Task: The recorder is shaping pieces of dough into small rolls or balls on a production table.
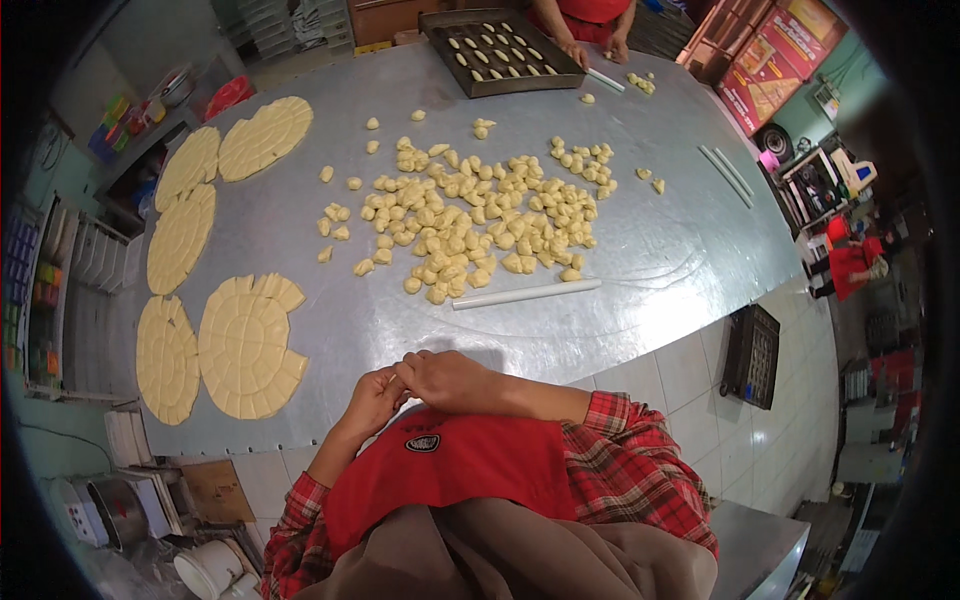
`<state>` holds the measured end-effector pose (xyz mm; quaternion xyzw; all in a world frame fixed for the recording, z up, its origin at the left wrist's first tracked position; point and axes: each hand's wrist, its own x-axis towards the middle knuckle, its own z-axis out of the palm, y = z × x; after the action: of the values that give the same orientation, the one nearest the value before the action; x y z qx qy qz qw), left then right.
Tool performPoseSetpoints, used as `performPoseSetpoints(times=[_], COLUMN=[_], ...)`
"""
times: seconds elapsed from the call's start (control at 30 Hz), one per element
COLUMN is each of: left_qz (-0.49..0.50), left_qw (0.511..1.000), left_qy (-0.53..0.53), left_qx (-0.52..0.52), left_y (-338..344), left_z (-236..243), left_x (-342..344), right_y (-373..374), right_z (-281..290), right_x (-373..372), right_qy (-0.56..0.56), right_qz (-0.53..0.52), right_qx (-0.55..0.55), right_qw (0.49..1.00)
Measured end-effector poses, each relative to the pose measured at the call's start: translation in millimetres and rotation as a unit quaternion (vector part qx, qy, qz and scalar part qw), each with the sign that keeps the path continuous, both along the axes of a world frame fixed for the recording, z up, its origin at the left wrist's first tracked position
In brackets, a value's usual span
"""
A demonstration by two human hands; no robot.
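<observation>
My left hand (380,398) and my right hand (435,380) meet at the near edge of the steel table (370,320), both with fingers curled together; I cannot make out what, if anything, is between them. Just beyond them lies a white rod (526,294). Past it spreads a scattered pile of small pale-yellow dough lumps (470,210). To my left are flat dough rounds cut into many pieces (245,350), several more (265,138) reaching to the far left.
A dark tray (450,30) with shaped pieces stands at the far side, beside another person's hands (615,50). More white rods (726,178) lie at right. A black crate (750,357) sits on the tiled floor. People in red (850,262) are at far right.
</observation>
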<state>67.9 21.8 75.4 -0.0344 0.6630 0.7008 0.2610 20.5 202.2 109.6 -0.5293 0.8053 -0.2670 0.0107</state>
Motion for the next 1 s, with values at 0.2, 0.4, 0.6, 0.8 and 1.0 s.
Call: performPoseSetpoints(times=[0.2, 0.4, 0.6, 0.8, 1.0], left_qz=[0.009, 0.257, 0.196, 0.089, 0.015], left_qw=[0.998, 0.96, 0.971, 0.895, 0.906], left_qy=[0.014, 0.002, -0.001, -0.034, 0.324], left_qx=[-0.057, 0.113, 0.137, 0.436, -0.273], left_y=[13.5, 22.6, 12.4, 61.9, -57.0], left_z=[-23.9, -37.4, -44.1, -61.9, -21.6], left_x=[-3.7, -38.5, -60.0, -69.8, -128.4], right_y=[17.9, 43.3, 43.4, 43.9, 195.7], right_z=[-14.7, 11.2, -39.3, -14.5, -16.9], right_x=[-5.7, -21.9, -47.1, -65.0, -159.9], right_qy=[-0.088, -0.431, -0.236, -0.135, -0.143], right_qz=[-0.051, -0.017, -0.209, -0.219, -0.484], right_qx=[-0.004, -0.026, -0.163, -0.036, 0.065], right_qw=[0.995, 0.902, 0.935, 0.966, 0.861])
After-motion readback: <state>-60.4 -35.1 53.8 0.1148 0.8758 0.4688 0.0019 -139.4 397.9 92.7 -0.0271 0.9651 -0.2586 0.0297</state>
